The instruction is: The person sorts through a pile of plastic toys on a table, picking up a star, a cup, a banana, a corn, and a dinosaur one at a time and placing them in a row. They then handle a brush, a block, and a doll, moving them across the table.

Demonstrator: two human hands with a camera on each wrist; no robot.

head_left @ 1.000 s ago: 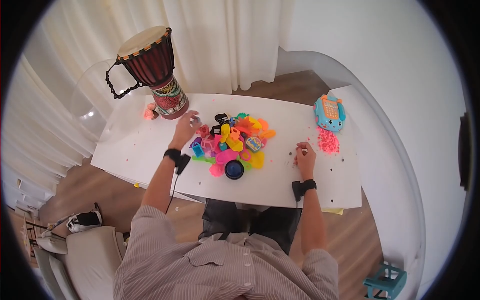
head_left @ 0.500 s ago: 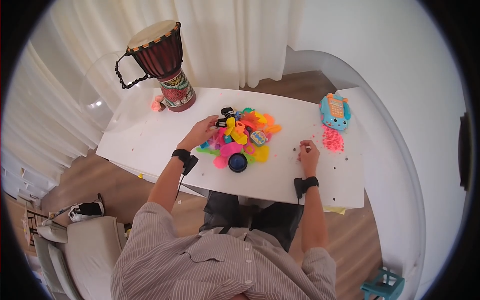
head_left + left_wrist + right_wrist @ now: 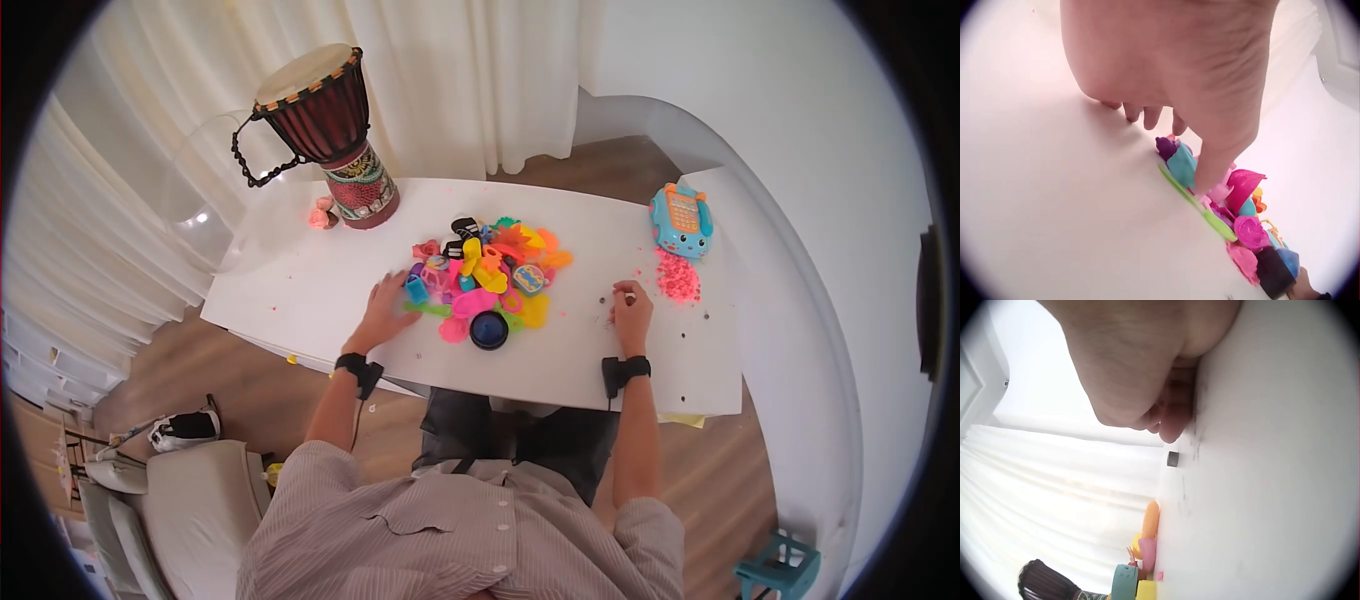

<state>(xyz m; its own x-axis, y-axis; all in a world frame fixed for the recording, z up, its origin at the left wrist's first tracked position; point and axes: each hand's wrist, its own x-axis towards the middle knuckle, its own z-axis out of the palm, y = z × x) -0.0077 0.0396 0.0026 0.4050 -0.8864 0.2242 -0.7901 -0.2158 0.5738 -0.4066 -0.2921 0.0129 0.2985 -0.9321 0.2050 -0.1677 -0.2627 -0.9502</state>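
Observation:
Bright plastic pieces lie heaped mid-table, with a yellow piece (image 3: 471,256) near the top and a dark round container (image 3: 489,330) at the front. My left hand (image 3: 384,312) is at the heap's left edge, fingers extended, beside a small blue piece (image 3: 416,290). In the left wrist view my hand (image 3: 1166,69) has its thumb over that blue piece (image 3: 1182,165) and pink ones; whether it touches them I cannot tell. A green strip (image 3: 1219,226) lies below. My right hand (image 3: 632,318) rests on the table, fingers loosely curled, nothing visible in them.
A tall drum (image 3: 362,190) stands at the back left beside pink flowers (image 3: 320,215). At the right are a blue toy phone (image 3: 682,222) and scattered pink bits (image 3: 678,277). A small dark cylinder (image 3: 1173,459) lies near my right fingers in the right wrist view.
My left hand has come from near the drum, past the heap's left edge, back toward the table's front, its fingers now spread. My right hand stays resting. The head view has shifted slightly.

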